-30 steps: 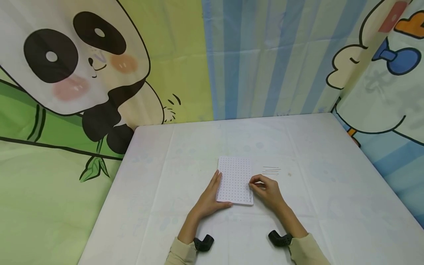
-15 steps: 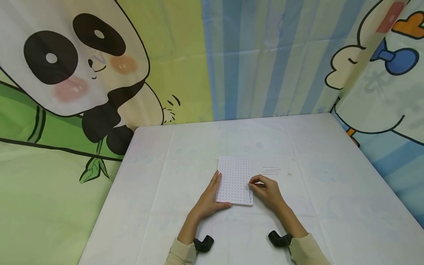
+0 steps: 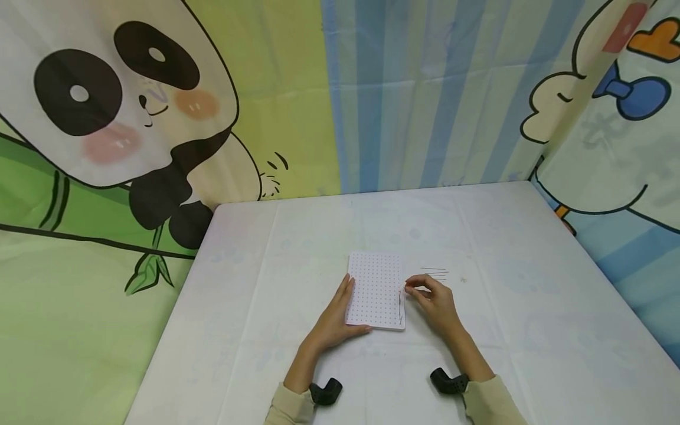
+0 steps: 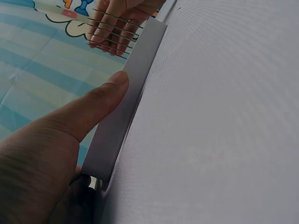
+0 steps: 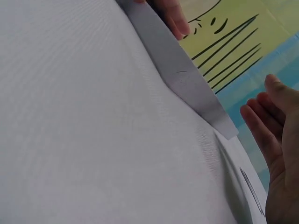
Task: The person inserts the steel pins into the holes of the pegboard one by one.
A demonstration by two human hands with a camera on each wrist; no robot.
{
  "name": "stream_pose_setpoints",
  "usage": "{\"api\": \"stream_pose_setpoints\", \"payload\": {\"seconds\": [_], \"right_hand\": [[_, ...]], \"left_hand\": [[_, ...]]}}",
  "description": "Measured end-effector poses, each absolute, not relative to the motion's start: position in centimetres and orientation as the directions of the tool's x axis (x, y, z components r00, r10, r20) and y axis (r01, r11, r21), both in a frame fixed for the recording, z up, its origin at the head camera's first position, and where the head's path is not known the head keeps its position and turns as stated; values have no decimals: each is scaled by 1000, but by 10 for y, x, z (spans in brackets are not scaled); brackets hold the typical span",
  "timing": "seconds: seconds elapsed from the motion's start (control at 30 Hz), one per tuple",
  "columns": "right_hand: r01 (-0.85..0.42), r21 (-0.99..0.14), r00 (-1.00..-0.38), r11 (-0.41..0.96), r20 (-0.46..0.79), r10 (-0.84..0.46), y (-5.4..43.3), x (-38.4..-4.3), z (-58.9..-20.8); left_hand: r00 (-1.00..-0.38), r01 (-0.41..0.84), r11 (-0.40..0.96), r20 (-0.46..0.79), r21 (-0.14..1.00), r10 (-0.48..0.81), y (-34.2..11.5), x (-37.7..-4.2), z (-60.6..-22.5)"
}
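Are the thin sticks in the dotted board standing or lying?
Standing: both wrist views show the thin sticks rising from the dotted board.

Even, soft light in head view, greyer, dimmer wrist views, faint moiré ripples on white tablecloth point(image 4: 224, 93)

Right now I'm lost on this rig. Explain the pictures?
No robot: a person's bare left hand and right hand. The wide view comes from the head, looking down; the close ones from black wrist cameras. On the white-covered table lies a white dotted board, thin dark rods standing along its right side; loose rods lie farther right. The left hand steadies the board, thumb against its near edge. The right hand is beside the board's right edge, thumb and fingers apart in its wrist view, nothing visibly held.
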State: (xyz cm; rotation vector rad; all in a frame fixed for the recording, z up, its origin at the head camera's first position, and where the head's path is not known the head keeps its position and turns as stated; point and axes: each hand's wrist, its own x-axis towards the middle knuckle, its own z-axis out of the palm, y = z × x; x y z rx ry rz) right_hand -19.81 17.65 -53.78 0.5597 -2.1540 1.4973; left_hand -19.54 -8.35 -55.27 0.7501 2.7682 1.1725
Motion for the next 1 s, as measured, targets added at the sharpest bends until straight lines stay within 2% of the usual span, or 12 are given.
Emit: {"api": "stream_pose_setpoints", "payload": {"seconds": [0.17,0.4,0.5,1.0], "right_hand": [[-544,-741,-797,395,603,34,191,-208,-547],[-497,-645,-691,580,699,185,209,-216,-549],[-473,-632,-672,615,709,212,214,-218,-549],[-370,-666,-771,648,609,186,217,-218,-555]], "left_hand": [[-882,415,598,143,685,449,-84,-195,-553],[-881,414,591,141,692,452,-84,-194,-551],[-881,415,594,141,689,451,-84,-195,-551],[-887,399,606,122,688,445,-84,-194,-549]]}}
